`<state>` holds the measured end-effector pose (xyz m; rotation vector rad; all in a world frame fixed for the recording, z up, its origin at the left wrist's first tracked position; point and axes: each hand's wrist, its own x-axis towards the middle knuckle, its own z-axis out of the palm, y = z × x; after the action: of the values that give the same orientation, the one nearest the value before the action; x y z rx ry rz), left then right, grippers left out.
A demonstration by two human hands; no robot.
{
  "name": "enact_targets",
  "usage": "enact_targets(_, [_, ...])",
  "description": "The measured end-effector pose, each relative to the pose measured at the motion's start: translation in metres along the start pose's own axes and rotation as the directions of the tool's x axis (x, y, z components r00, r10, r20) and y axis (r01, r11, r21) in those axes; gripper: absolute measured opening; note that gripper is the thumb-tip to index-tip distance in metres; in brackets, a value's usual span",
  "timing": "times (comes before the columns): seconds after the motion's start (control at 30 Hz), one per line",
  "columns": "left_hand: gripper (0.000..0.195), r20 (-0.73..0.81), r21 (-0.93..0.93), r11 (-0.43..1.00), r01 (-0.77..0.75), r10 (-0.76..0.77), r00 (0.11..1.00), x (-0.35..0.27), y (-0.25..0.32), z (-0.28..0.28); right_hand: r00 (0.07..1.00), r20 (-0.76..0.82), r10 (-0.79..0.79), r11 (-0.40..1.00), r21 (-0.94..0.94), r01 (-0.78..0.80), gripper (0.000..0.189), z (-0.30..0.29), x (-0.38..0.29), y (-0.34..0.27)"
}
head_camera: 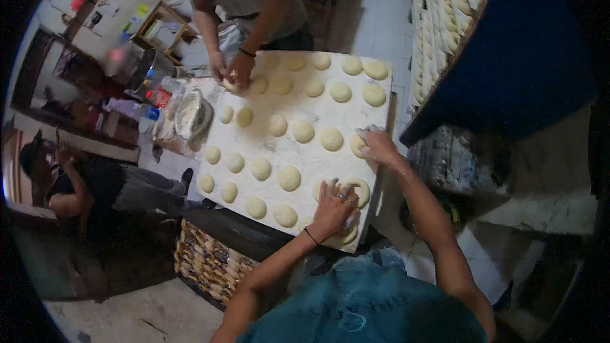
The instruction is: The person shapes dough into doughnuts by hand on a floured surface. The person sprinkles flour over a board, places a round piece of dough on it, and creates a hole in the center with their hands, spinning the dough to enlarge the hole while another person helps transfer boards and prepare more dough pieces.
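Note:
My right hand (380,146) has its fingers and thumb around the near edge of a pale dough round (355,146) by the right side of a floured board (305,107). Lower on the board, my left hand (335,209), wearing a ring, lies palm down with fingers spread. Beside its fingertips are a dough ring (365,194) with a hole in the middle and a partly covered dough round (318,191). A curved dough piece (351,235) shows below the left hand. What lies under that palm is hidden. Rows of dough rounds (289,178) cover the board.
Across the board, a co-worker's hands (239,69) handle dough. A bowl of flour (190,113) and bottles (157,98) stand left. At right, a blue panel (514,52) borders trays of shaped dough (448,5). Another person (90,181) is at far left.

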<state>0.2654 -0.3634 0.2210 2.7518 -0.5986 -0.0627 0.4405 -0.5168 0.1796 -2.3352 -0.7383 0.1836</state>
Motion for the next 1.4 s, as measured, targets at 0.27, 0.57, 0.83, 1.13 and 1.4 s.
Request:
enact_targets(0.27, [0.044,-0.301,-0.459,0.882,0.109,-0.27,0.915,-0.02,0.016,-0.025,0.991,-0.028,0.128,0.97,0.214,-0.12,0.034,-0.035,-0.067,-0.061])
enact_targets(0.57, [0.043,-0.38,-0.746,0.665,0.009,-0.437,0.815,-0.089,0.03,-0.069,0.946,-0.104,0.306,0.729,0.665,-0.163,0.027,0.015,-0.143,-0.205])
enact_targets(0.83, [0.054,-0.235,-0.785,0.585,0.204,-0.586,0.776,-0.206,0.031,-0.08,0.99,-0.058,0.13,0.733,0.677,-0.057,0.027,0.079,-0.174,-0.281])
enact_targets(1.13, [0.05,-0.228,-0.936,-0.029,-0.351,-0.71,0.666,-0.322,0.036,-0.098,0.989,0.139,0.041,0.244,0.959,-0.145,0.021,0.146,-0.216,-0.375])
enact_targets(1.4, [0.055,0.113,-0.497,-0.834,-0.239,-0.335,0.935,-0.389,0.042,-0.083,0.802,0.468,-0.371,-0.54,0.594,-0.597,0.046,0.121,-0.241,-0.398])
